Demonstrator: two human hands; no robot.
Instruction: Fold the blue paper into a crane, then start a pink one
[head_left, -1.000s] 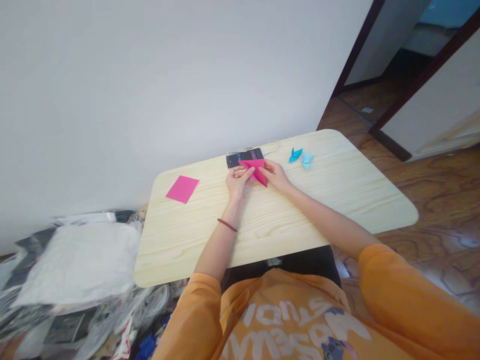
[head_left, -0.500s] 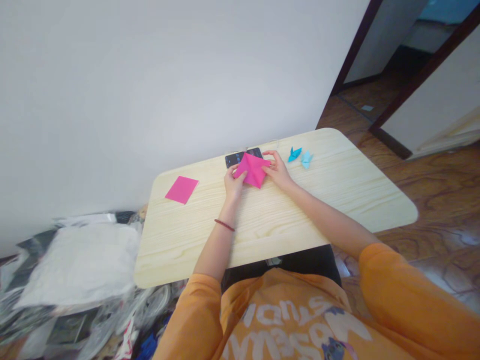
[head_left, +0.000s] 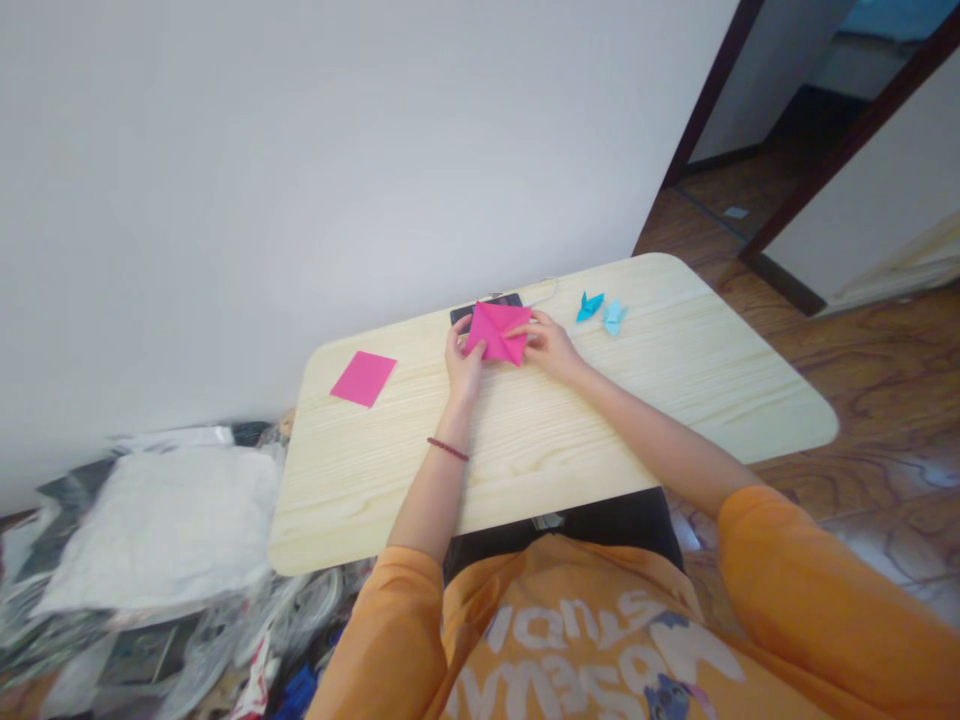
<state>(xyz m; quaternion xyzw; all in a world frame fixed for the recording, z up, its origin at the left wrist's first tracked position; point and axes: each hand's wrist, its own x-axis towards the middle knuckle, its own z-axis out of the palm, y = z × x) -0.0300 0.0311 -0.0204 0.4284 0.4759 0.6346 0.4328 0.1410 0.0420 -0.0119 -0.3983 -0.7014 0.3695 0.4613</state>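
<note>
- Your left hand [head_left: 463, 366]: pinching the creased pink paper [head_left: 493, 326], thumb over its left side.
- Your right hand [head_left: 552, 350]: fingers half-curled at its right side; grip unclear.

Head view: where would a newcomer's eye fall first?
On the creased pink sheet, held between the left hand and right hand above the table. Next, the orange shirt along the bottom. Then the blue figure and pale-blue figure to the right, and a pink square to the left.
</note>
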